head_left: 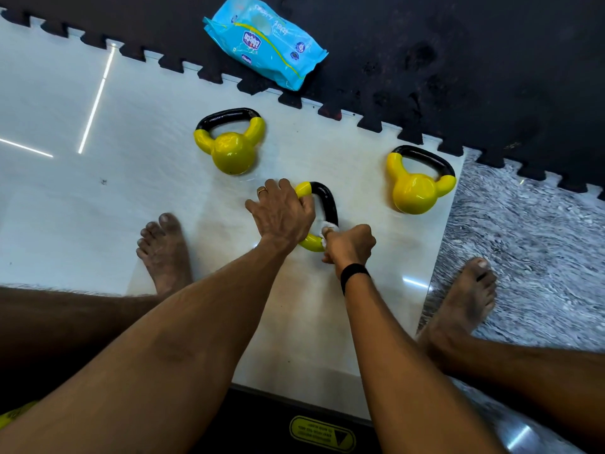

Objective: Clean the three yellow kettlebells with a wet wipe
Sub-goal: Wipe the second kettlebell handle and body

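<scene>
Left hand grips middle kettlebell body, handle pointing right; right hand pinches wipe on handle.

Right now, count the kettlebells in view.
3. One kettlebell lies near the wipes pack, one near the tile's right edge, and one under the left hand, with the right hand wiping its handle.

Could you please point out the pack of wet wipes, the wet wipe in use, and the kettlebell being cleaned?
pack of wet wipes (265, 40): head view, middle of the blue wrapper.
wet wipe (327, 227): head view, white wad above the right hand's fingers.
kettlebell being cleaned (328, 200): head view, black part of its handle.
</scene>
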Demonstrator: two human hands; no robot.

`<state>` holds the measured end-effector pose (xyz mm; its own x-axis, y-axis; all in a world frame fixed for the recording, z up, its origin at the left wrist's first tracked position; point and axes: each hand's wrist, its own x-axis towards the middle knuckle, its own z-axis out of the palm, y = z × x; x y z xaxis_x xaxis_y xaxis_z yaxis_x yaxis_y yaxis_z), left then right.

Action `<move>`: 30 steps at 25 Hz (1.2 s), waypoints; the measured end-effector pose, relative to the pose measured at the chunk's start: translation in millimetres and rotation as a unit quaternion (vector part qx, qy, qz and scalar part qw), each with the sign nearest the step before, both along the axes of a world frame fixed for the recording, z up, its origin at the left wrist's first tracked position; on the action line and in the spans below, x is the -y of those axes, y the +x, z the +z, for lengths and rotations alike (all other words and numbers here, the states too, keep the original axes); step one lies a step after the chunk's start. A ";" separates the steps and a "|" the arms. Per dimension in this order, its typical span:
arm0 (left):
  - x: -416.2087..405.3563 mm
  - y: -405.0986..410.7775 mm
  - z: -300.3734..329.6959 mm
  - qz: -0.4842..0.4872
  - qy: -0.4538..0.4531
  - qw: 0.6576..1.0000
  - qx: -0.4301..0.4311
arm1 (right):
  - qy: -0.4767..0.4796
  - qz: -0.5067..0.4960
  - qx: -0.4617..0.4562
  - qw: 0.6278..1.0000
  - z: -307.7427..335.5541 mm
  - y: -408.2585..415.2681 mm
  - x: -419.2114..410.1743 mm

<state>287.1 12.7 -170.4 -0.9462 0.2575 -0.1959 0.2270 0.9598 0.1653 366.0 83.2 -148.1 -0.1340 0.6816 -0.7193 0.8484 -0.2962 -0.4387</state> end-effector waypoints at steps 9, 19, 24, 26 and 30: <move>4.3 -0.8 -1.3 -0.034 -0.005 0.999 -0.033 | -0.202 -0.151 -0.052 0.966 -11.8 4.9 -7.4; 7.0 -3.9 -5.1 -0.048 0.025 0.998 -0.031 | 0.123 0.317 -0.024 0.940 -13.8 -43.9 -47.8; 12.3 -5.5 -9.2 -0.046 0.035 0.998 -0.027 | 0.178 0.461 -0.127 0.860 -19.9 -74.6 -50.7; 13.3 -5.9 -9.9 -0.048 0.034 0.998 -0.024 | 0.176 0.456 -0.158 0.858 -24.5 -70.1 -50.1; 15.8 -7.0 -12.4 -0.070 0.036 0.996 -0.039 | 0.156 0.449 -0.215 0.853 -29.1 -61.0 -53.8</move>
<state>280.1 -3.1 -182.9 -0.9117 0.3987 -0.0995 0.3724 0.9040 0.2100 305.0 137.0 -177.1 -0.9089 0.3141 -0.2745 0.4123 0.5765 -0.7054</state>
